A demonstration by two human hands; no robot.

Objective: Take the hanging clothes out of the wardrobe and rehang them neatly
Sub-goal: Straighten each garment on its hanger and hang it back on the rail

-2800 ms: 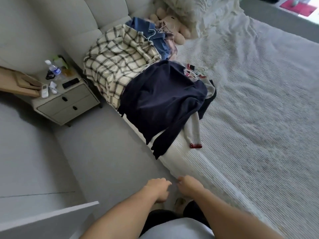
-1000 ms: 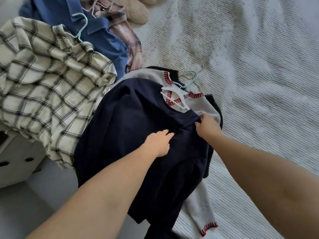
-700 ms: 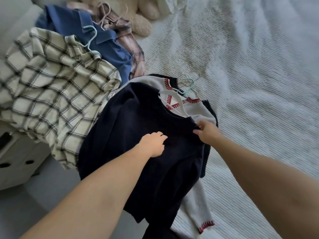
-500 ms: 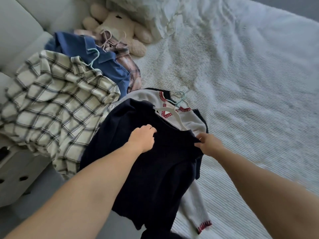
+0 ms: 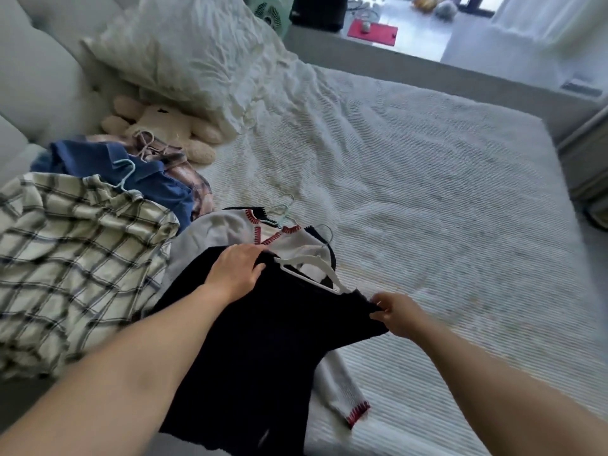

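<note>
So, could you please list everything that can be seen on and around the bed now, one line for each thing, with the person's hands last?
navy sweater: 1, dark navy, on top of the pile at the near bed edge
white hanger: 1, white, in the navy sweater's neck
grey sweater: 1, pale grey with red stitched trim, under the navy sweater
plaid shirt: 1, cream with dark checks, left side
blue shirt: 1, blue, on a pale blue hanger, behind the plaid shirt
soft toy: 1, cream, below the pillow
pillow: 1, white, at the headboard
bed cover: 1, white, ribbed
left hand: grips the navy sweater's left shoulder
right hand: pinches its right shoulder
</note>
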